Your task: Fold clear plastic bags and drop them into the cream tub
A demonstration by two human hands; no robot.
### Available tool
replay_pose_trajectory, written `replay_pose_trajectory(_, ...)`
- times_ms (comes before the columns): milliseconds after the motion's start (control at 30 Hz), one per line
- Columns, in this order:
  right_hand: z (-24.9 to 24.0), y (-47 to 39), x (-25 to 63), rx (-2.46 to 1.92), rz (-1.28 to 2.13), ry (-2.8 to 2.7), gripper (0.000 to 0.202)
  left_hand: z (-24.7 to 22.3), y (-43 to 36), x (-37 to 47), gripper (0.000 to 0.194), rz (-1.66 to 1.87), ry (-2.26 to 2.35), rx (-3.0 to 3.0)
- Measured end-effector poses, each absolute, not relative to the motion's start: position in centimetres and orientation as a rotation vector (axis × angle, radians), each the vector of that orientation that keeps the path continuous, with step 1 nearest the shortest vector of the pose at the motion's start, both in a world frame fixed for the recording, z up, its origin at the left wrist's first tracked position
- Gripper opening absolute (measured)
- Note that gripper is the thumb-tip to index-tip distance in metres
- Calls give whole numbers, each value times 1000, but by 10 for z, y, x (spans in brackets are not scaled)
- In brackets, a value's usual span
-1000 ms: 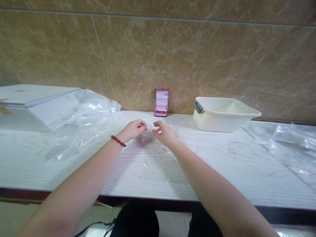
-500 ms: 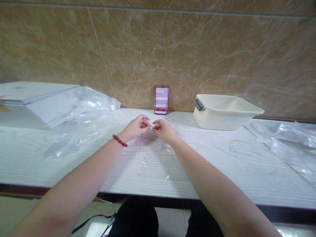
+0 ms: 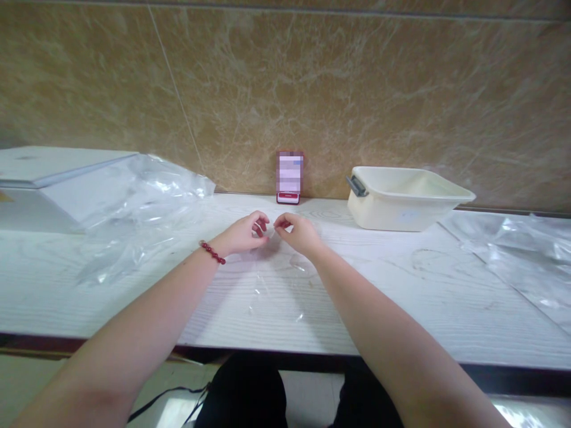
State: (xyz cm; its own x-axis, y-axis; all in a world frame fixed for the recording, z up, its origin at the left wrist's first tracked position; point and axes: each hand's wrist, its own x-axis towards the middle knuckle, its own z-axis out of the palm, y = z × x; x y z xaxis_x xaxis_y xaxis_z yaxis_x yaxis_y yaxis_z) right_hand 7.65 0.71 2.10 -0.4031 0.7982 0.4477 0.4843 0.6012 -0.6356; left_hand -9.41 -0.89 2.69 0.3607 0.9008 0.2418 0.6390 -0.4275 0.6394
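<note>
Clear film [image 3: 257, 291] lies on the table [image 3: 388, 285], just nearside of the left hand [image 3: 246, 233] and right hand [image 3: 301, 234].
I have the left half spread; the right's thumb and fingertip meet, but I can't tell whether they pinch film.

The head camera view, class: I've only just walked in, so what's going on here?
A person's left hand, with a red beaded bracelet at the wrist, and right hand are close together over thin clear plastic on a white table. The plastic is too see-through to tell whether either hand grips it. Behind them a phone leans on the wall; a cream bin stands to the right, a white box to the left.
</note>
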Motion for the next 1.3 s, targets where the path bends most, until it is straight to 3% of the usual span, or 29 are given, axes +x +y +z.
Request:
replay_pose_trajectory(133, 27, 9, 88, -965, 405, -2211, 12, 37, -7, -106, 26, 575, 1302, 2255)
replay_pose_trajectory(300, 31, 15, 104, -1022, 336, -2416, 17, 39, -2, -116, 31, 434, 1396, 2446)
replay_pose_trajectory(833, 26, 21, 111, -1132, 412, -2638, 22, 30, -1, -115, 34, 433, 1240, 2554)
replay_pose_trajectory(1133, 29, 18, 111, -1161, 435, -2686, 23, 19, 2, -117, 45, 159, 1346, 2580)
replay_pose_trajectory(1300, 29, 17, 110, -1157, 442, -2701, 25, 17, 6, -120, 49, 197, 1371, 2571)
